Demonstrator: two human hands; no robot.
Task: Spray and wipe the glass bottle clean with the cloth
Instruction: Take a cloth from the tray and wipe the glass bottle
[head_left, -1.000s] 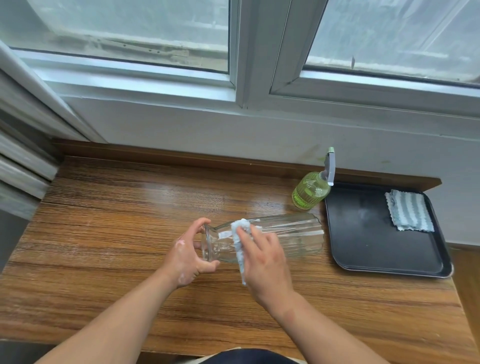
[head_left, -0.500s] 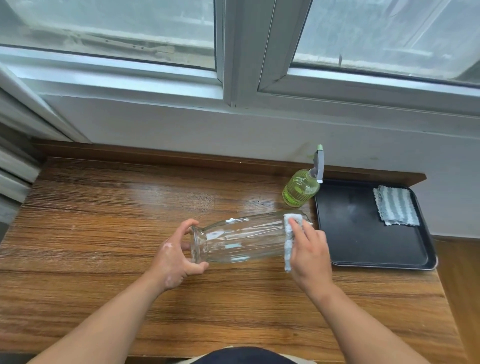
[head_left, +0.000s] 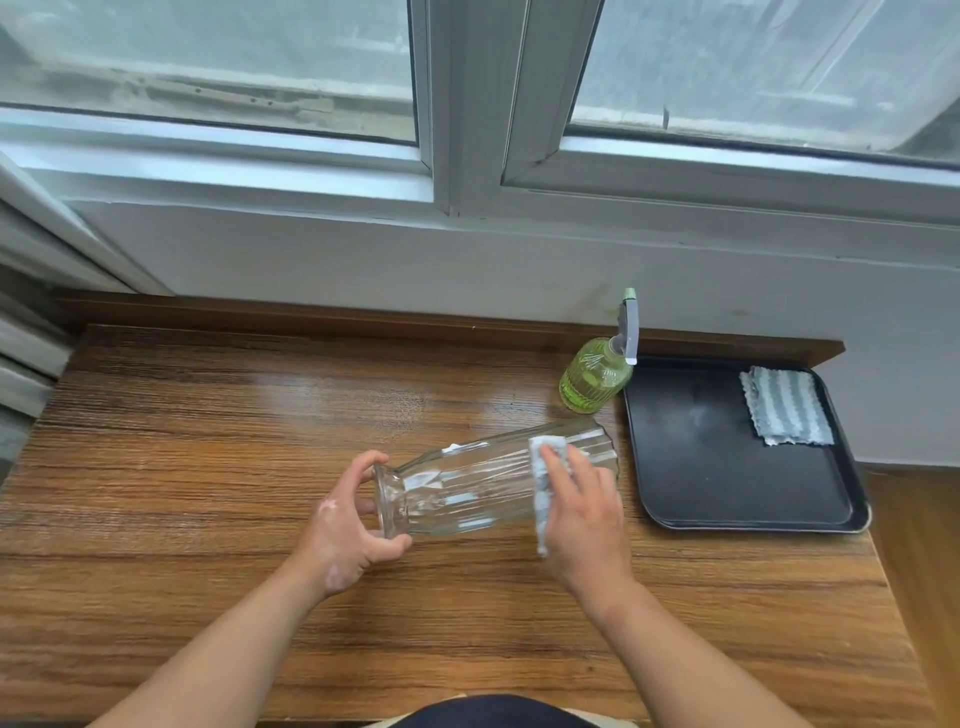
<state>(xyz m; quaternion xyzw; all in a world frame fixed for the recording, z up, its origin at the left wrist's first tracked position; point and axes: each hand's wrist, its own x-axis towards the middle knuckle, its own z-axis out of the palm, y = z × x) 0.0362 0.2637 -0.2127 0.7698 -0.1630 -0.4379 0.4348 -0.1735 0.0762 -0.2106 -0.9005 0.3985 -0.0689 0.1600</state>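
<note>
The glass bottle (head_left: 467, 488) lies on its side over the wooden table (head_left: 208, 467), in the middle of the frame. Your left hand (head_left: 348, 525) curls round its open mouth so it cannot roll. Your right hand (head_left: 582, 514) lies flat, fingers close together, and presses the cloth (head_left: 541, 462) on the wide end near the tray (head_left: 727, 493). The spray bottle (head_left: 592, 379) stands at the upper right, out of the way, so I think you are wiping now.
</note>
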